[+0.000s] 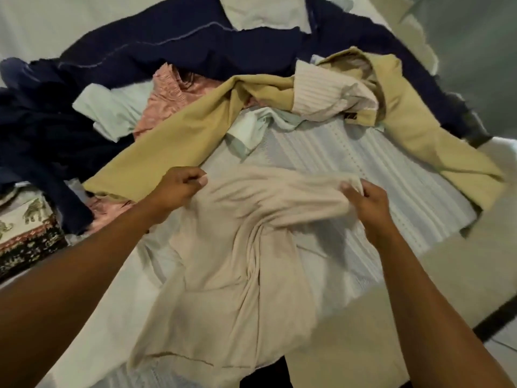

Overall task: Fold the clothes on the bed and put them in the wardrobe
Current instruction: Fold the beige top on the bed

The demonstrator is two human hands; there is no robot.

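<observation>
Clamping the beige garment [237, 261] on the bed [349, 163] are left hand [179, 189] and right hand [366, 200] grips.

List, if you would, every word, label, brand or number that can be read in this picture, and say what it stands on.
No text can be read here.
Small dark label between the white striped shirt and the tan cotton garment: too blurred to read.
Folded elephant-print fabric: pictures only, no words.
Pale beige soft garment gripped by the left hand and right hand: no print visible.
</observation>
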